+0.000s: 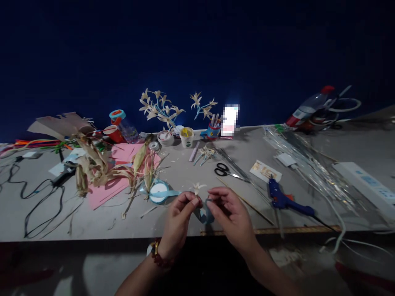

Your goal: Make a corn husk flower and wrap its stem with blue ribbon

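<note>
At table (92,224) edge | left hand (178,220): flower (198,188) | right hand (232,214): ribbon (204,215) | cup (187,142): something yellow

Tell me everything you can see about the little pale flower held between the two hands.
The little flower is pale cream, with thin pointed petals spread like a star, seemingly made of dried husk. It stands upright, pinched just below the petals by the fingers of the left hand. The right hand meets it from the other side and appears to hold a light blue ribbon that curls beneath. Its stem is hidden. It sits above the near edge of the grey table.
</note>
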The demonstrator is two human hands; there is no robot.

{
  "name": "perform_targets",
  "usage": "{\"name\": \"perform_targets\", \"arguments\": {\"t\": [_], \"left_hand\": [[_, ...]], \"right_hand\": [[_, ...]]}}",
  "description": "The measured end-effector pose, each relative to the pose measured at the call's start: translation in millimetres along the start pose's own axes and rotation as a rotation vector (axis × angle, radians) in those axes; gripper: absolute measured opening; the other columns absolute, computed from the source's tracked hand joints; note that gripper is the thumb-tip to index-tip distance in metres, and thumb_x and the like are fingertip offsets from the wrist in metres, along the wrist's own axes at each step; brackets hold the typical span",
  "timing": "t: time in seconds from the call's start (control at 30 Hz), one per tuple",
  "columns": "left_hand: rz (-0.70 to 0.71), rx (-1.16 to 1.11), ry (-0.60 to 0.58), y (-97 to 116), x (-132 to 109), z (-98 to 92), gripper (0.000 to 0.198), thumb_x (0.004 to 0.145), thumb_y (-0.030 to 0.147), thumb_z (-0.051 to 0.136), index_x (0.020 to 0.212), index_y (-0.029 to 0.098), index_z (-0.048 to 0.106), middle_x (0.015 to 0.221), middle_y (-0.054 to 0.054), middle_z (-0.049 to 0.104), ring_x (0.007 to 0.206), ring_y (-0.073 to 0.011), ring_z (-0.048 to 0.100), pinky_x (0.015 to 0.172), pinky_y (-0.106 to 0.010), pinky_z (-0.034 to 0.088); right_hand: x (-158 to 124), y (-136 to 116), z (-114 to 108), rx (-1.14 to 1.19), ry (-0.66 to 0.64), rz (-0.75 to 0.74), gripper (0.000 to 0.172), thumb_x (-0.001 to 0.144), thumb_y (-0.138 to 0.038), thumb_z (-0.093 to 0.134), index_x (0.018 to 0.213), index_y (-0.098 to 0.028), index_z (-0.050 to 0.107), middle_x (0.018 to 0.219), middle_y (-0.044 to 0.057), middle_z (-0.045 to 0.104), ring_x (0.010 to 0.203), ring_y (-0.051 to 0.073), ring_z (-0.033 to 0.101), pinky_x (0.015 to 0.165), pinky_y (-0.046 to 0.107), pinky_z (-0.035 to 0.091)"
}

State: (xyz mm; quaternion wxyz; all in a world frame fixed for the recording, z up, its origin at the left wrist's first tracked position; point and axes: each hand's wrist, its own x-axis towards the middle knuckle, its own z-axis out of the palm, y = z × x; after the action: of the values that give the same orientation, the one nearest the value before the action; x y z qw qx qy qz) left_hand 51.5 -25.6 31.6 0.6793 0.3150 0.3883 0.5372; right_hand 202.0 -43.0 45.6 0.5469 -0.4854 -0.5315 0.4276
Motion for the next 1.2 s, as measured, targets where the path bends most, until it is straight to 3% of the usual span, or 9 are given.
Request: {"name": "perform_targets", "arguments": {"t": [0.2, 0.37, 0.47, 0.67, 0.8, 1.0, 1.2], "left_hand": [[0.103, 0.087, 0.05, -6.3, -2.1, -4.2, 0.019, 0.079, 0.032, 0.078, 0.08, 0.017, 0.067, 0.078, 0.0, 0.06, 0.073, -0.0127, 0.052, 0.071, -0.023, 0.044], [0.125, 0.083, 0.022, -5.3, -2.9, -5.4, 0.017, 0.082, 0.031, 0.076, 0.078, 0.017, 0.066, 0.076, 0.0, 0.06, 0.073, -0.0129, 0.053, 0.071, -0.023, 0.045], [0.116, 0.08, 0.006, -4.2, -2.4, -5.2, 0.017, 0.083, 0.031, 0.075, 0.078, 0.016, 0.066, 0.074, -0.001, 0.061, 0.072, -0.013, 0.054, 0.07, -0.024, 0.045], [0.113, 0.081, 0.006, -4.0, -0.3, -3.9, 0.02, 0.083, 0.032, 0.075, 0.076, 0.017, 0.064, 0.073, 0.0, 0.062, 0.071, -0.0135, 0.056, 0.071, -0.025, 0.046], [0.111, 0.092, -0.007, -5.2, -0.6, -3.5, 0.019, 0.082, 0.032, 0.075, 0.079, 0.017, 0.065, 0.076, -0.001, 0.062, 0.071, -0.0134, 0.056, 0.07, -0.024, 0.047], [0.134, 0.143, 0.0, -3.7, -2.4, -2.9, 0.02, 0.082, 0.035, 0.076, 0.079, 0.017, 0.066, 0.078, -0.002, 0.062, 0.073, -0.0142, 0.055, 0.07, -0.023, 0.047], [0.151, 0.138, -0.019, -1.2, -2.4, -1.2, 0.015, 0.084, 0.028, 0.075, 0.08, 0.017, 0.065, 0.077, 0.0, 0.06, 0.073, -0.0124, 0.054, 0.07, -0.021, 0.046]], "right_hand": [[2.6, 0.1, 15.0, -0.093, 0.005, -0.129, 0.003, 0.089, -0.022, 0.067, 0.092, -0.023, 0.066, 0.084, 0.002, 0.068, 0.074, 0.016, 0.065, 0.068, 0.025, 0.053], [4.6, -0.4, 15.1, -0.117, 0.016, -0.254, 0.013, 0.093, -0.017, 0.06, 0.099, -0.024, 0.068, 0.093, 0.004, 0.069, 0.089, 0.018, 0.065, 0.08, 0.029, 0.054], [3.5, 1.0, 14.4, -0.093, 0.021, -0.214, 0.016, 0.095, -0.018, 0.058, 0.106, -0.025, 0.066, 0.097, 0.004, 0.068, 0.09, 0.018, 0.065, 0.081, 0.028, 0.054], [6.5, 1.8, 12.4, 0.086, -0.008, -0.108, 0.005, 0.095, -0.025, 0.061, 0.095, -0.024, 0.066, 0.091, 0.003, 0.066, 0.086, 0.017, 0.066, 0.075, 0.025, 0.056], [4.8, 3.5, 16.5, 0.024, 0.02, -0.096, 0.007, 0.095, -0.026, 0.061, 0.101, -0.024, 0.064, 0.089, 0.003, 0.067, 0.077, 0.016, 0.066, 0.069, 0.025, 0.056], [2.8, 9.0, 21.8, -0.158, 0.131, -0.26, 0.014, 0.09, -0.018, 0.065, 0.102, -0.025, 0.062, 0.085, 0.002, 0.067, 0.073, 0.016, 0.066, 0.066, 0.027, 0.056], [7.3, 8.8, 14.5, -0.293, 0.126, -0.504, 0.027, 0.087, -0.006, 0.063, 0.104, -0.027, 0.063, 0.092, 0.003, 0.07, 0.086, 0.018, 0.069, 0.076, 0.031, 0.058]]}}
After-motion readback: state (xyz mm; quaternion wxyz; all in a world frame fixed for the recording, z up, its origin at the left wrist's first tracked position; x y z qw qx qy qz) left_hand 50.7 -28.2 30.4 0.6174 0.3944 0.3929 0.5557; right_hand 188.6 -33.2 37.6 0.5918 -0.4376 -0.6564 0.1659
